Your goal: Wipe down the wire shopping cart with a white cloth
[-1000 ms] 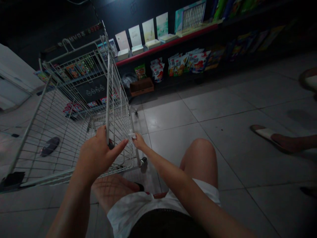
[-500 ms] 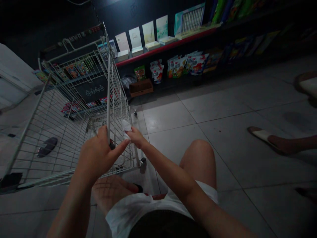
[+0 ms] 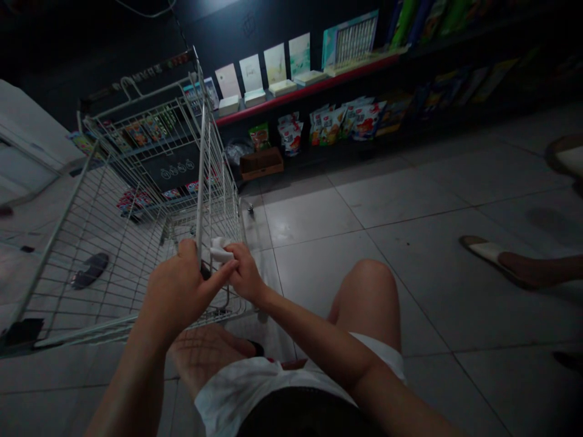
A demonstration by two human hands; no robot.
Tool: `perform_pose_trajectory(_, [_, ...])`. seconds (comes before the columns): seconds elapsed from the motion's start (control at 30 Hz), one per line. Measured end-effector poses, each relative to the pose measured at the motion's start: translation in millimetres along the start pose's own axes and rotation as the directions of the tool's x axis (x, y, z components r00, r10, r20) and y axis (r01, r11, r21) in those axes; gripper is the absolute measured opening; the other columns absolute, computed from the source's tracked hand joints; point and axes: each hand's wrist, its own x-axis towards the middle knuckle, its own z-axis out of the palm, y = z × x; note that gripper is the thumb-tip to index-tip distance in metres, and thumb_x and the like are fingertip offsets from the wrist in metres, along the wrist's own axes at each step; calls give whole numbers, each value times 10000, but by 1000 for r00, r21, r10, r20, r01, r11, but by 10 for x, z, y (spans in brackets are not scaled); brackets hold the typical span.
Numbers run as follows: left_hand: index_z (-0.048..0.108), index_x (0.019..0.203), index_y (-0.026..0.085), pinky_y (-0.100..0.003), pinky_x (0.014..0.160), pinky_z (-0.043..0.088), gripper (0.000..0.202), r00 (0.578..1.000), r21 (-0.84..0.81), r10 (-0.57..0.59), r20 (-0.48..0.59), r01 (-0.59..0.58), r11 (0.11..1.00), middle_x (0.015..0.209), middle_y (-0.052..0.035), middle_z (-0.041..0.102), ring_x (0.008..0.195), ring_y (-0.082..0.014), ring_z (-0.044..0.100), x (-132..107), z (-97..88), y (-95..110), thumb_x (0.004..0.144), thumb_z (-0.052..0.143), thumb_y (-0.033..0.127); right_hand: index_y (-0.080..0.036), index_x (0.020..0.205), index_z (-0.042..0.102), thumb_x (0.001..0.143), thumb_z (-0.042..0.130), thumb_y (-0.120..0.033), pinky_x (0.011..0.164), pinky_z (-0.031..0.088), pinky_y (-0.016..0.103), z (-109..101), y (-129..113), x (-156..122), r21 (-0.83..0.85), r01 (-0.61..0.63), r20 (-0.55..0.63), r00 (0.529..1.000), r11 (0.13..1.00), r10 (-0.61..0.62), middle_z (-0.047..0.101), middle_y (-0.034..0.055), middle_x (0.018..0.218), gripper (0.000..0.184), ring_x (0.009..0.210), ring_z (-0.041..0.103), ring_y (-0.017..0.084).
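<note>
A metal wire shopping cart (image 3: pixel 68 230) stands ahead of me on the left, its basket seen from above. My left hand (image 3: pixel 177 288) is closed around the near corner of its top side rail, with the thumb stretched out to the right. Just beyond that thumb, my right hand (image 3: pixel 246 273) pinches a crumpled white wipe (image 3: pixel 221 250) against the outside of the cart's wire side. Whether it is paper or cloth I cannot tell. My right fingertips are partly hidden behind the left thumb.
A dark shelf with a red edge (image 3: pixel 310 88) holds booklets and boxes. Below it sit snack bags (image 3: pixel 367 119) and a brown cardboard box (image 3: pixel 261 164). Another person's foot in a pale shoe (image 3: pixel 489 252) is on the tiled floor at right. A dark shoe (image 3: pixel 91 270) shows through the cart.
My right hand has moved left and slightly down with the wipe, closer to the left thumb and the cart's side wires. My left hand keeps its hold on the rail.
</note>
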Motion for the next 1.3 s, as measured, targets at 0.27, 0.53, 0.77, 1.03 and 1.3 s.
perform_pose_trajectory(0.27, [485,1061,136,-341,621,426,557,999,85,34,18,-35,996,839,-127,705,783,-297,696,-72,-22,-32,880,431,660,-217,1155,610,940,493,-363,1061,413,400,-116,-577,960,-160,393,194,912,906,-361,585,83,1229,286,1196,502,226])
perform_pose_trajectory(0.53, [465,1014,149,-344,585,385,275,998,144,45,52,-52,988,730,-100,694,699,-289,692,-142,-38,-99,906,351,375,-172,853,687,903,542,-327,874,410,327,-190,-747,1764,-392,597,656,715,700,-241,674,43,934,219,988,544,200])
perform_pose_trajectory(0.77, [429,993,183,-337,594,358,186,992,33,68,105,-72,997,703,-72,664,685,-267,676,-240,-43,-215,893,333,306,-182,817,665,903,542,-352,741,370,287,-137,-776,1761,-403,621,698,684,672,-213,655,31,844,228,926,546,185])
perform_pose_trajectory(1.03, [368,912,229,-329,575,326,102,983,-76,117,142,-107,991,665,-34,612,614,-236,631,-435,-5,-321,865,325,308,-184,786,656,892,558,-358,712,365,289,-196,-910,1558,-404,630,698,681,664,-221,670,35,834,226,945,543,201])
perform_pose_trajectory(1.3, [411,972,203,-329,559,335,182,966,-143,232,114,-215,966,656,-26,619,593,-222,613,-446,3,-327,848,334,311,-179,784,662,891,538,-367,701,351,296,-365,-933,1442,-474,596,636,741,648,-217,670,41,807,250,888,537,197])
